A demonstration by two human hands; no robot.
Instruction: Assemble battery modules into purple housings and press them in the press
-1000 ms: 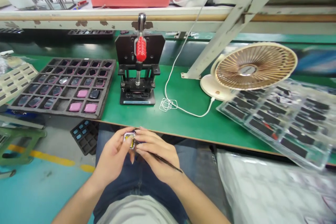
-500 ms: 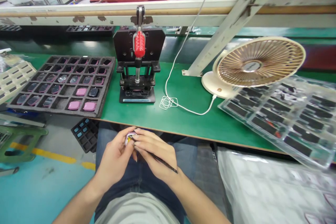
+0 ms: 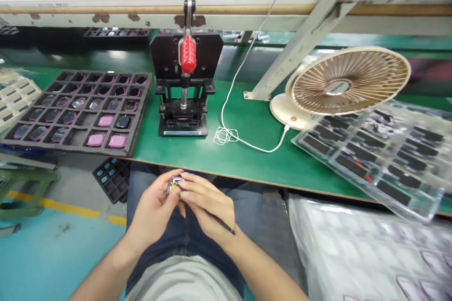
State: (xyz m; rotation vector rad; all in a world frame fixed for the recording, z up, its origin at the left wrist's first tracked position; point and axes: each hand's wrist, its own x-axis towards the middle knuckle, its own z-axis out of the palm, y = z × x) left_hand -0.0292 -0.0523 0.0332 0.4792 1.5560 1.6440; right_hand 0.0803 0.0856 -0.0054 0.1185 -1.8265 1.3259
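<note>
Over my lap, just below the bench edge, my left hand (image 3: 155, 209) is closed around a small watch case (image 3: 173, 182) with a purplish rim and something yellow inside. My right hand (image 3: 208, 202) pinches a thin black tool, seemingly tweezers (image 3: 223, 224), its back end sticking out past the palm. The tool's front end is hidden under my right fingers, which rest at the watch case. A foam tray (image 3: 79, 137) of purple watch cases, some face up with dark screens, lies on the bench to the left.
A black toggle press (image 3: 185, 117) with a red handle (image 3: 188, 54) stands mid-bench. To its right are a white cable (image 3: 226, 117), a fan (image 3: 339, 87) and a clear tray (image 3: 388, 174) of black strips. A smaller black tray (image 3: 113, 181) sits low at left; plastic-covered trays (image 3: 353, 244) are at lower right.
The camera view has shifted slightly, so the bench things sit a little higher and further left. Both hands keep their hold, with only slight finger movement at the watch case.
</note>
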